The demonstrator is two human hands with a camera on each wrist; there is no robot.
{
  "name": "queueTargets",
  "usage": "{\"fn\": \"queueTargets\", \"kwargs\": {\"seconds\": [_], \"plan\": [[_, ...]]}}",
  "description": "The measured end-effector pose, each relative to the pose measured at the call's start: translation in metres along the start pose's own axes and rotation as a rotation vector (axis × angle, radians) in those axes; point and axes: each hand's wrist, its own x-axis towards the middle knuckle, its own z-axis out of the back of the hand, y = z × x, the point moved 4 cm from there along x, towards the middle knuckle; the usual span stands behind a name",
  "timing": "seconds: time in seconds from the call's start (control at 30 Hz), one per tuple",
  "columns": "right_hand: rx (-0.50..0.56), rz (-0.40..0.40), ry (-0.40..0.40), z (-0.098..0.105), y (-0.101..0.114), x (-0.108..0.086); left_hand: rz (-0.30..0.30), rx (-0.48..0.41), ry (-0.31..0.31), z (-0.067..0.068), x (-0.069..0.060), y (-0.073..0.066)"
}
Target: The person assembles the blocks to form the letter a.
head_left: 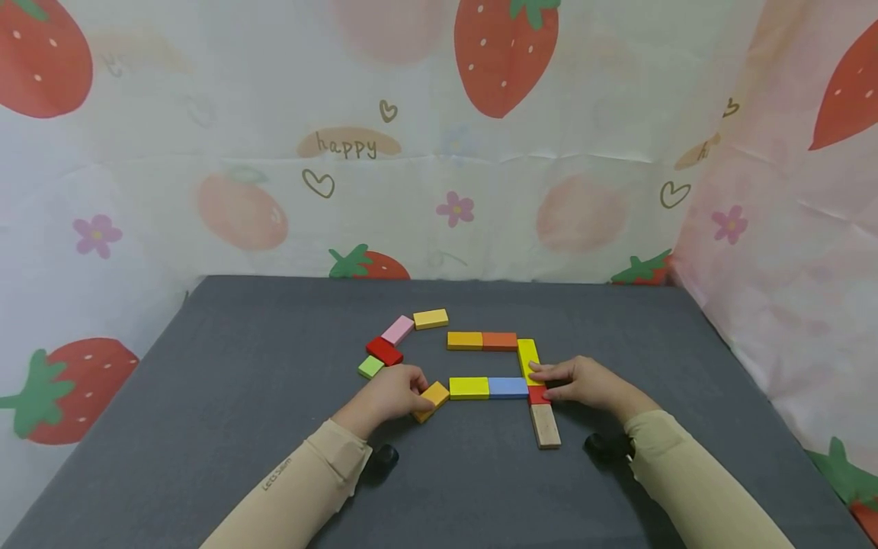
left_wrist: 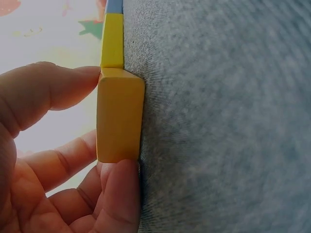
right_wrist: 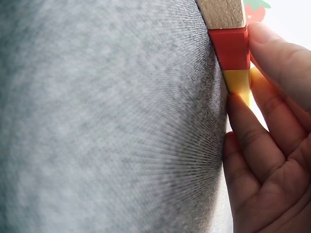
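My left hand (head_left: 392,393) pinches a yellow-orange wooden block (head_left: 432,402), thumb at one end and a finger at the other. In the left wrist view that block (left_wrist: 120,119) lies on the cloth, its far end meeting a yellow block (left_wrist: 112,41). My right hand (head_left: 588,383) rests its fingers on an upright-running yellow block (head_left: 527,356) and its thumb by a red block (head_left: 538,395). Close up, the right thumb touches the red block (right_wrist: 229,48) and fingertips meet the yellow block (right_wrist: 237,81). A bare wood block (head_left: 546,425) adjoins the red one.
A yellow block (head_left: 469,389) and a blue block (head_left: 508,388) join both sides. Behind lie orange-yellow (head_left: 464,341) and orange (head_left: 499,341) blocks. Light-yellow (head_left: 430,319), pink (head_left: 398,330), red (head_left: 384,351) and green (head_left: 371,367) blocks curve leftward. A grey cloth (head_left: 274,343) covers the table.
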Motion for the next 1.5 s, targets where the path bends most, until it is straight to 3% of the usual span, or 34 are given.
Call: {"fn": "queueTargets", "kwargs": {"seconds": [0.27, 0.57, 0.73, 0.97, 1.17, 1.5], "plan": [[0.0, 0.007, 0.002, -0.001, -0.002, 0.001, 0.029, -0.023, -0.016, 0.01, 0.001, 0.005], [-0.019, 0.0, 0.005, 0.0, -0.001, 0.001, 0.104, -0.087, -0.188, 0.05, 0.006, 0.024], [-0.007, -0.002, 0.004, 0.001, -0.001, 0.001, 0.169, -0.172, -0.267, 0.061, 0.013, 0.038], [-0.001, -0.002, 0.0, 0.001, -0.001, -0.001, 0.222, -0.181, -0.302, 0.06, 0.024, 0.051], [-0.004, 0.008, -0.001, -0.001, 0.0, 0.0, 0.281, -0.144, -0.258, 0.054, 0.029, 0.06], [0.003, 0.001, -0.003, 0.0, 0.003, -0.001, 0.271, -0.073, -0.252, 0.051, 0.029, 0.061]]}}
